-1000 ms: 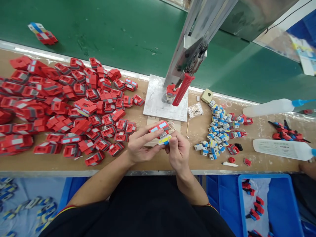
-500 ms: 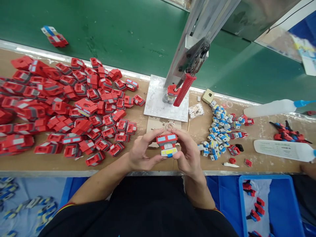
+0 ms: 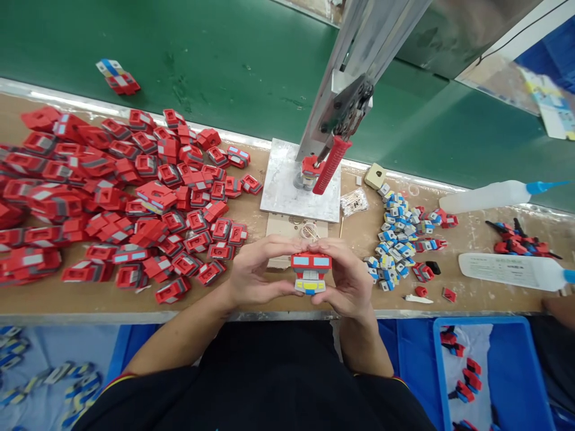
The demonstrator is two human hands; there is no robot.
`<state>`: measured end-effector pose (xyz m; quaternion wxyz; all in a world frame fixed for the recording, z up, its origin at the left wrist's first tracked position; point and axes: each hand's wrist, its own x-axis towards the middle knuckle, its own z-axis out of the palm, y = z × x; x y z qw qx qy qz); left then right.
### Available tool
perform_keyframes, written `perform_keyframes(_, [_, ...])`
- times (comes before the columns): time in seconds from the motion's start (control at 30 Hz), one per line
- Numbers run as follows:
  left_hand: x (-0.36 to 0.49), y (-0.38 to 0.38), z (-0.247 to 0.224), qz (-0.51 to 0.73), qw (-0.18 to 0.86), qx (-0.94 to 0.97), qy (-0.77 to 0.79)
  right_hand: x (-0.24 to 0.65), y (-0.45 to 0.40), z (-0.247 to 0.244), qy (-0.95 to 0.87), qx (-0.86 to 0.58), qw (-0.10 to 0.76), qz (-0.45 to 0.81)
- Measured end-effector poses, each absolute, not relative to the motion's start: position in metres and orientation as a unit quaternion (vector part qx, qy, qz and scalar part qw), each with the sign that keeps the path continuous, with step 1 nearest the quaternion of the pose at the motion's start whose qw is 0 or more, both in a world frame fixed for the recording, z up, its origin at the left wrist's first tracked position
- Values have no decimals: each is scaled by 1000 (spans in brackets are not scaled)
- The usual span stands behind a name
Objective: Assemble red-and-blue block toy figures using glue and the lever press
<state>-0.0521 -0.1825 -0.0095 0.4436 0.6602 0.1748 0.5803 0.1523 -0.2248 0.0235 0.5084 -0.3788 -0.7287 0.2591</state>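
Observation:
Between both hands, near the bench's front edge, is a red toy vehicle piece [image 3: 311,272] with light blue windows, a grey middle and a yellow, grey and blue lower part. My left hand [image 3: 263,269] grips its left side, thumb at the lower part. Its right side is held by my right hand [image 3: 348,276], fingers over the top and thumb below. Beyond the hands stands a lever press [image 3: 330,164] with a red handle; another red piece [image 3: 309,166] sits under it on the metal plate [image 3: 281,185].
Many red pieces [image 3: 148,230] cover the bench's left. Small blue, white and yellow parts [image 3: 395,233] lie at right, before two white bottles [image 3: 507,269]. A moving green belt [image 3: 202,60] runs behind. Blue bins [image 3: 512,371] stand below; a person's arm [image 3: 559,310] shows far right.
The held piece has tilted so its front faces the camera more squarely, and both hands have shifted slightly with it. The piece on the green belt has moved right.

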Motion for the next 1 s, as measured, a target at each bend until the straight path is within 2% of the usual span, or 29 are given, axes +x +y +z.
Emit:
perform_keyframes(0.3, [-53,-180,-13,608,365,682,176,142,-231,13,-666,-396,555,303])
perform_keyframes(0.63, [-59,-170,4,551,396,703,215,140,-215,10,-653,-387,547,354])
perform_keyframes(0.73, [-83,-149,23,473,371,766,229,159,-204,20,-678,-401,510,345])
perform_keyframes(0.83, [-102,-102,40,324,359,843,238,184,-178,26,-697,-431,481,311])
perform_keyframes(0.93, [-95,-46,43,172,354,890,228,191,-142,27,-720,-447,423,321])
perform_keyframes(1.0, [-77,-17,39,121,355,898,229,187,-124,28,-732,-439,388,347])
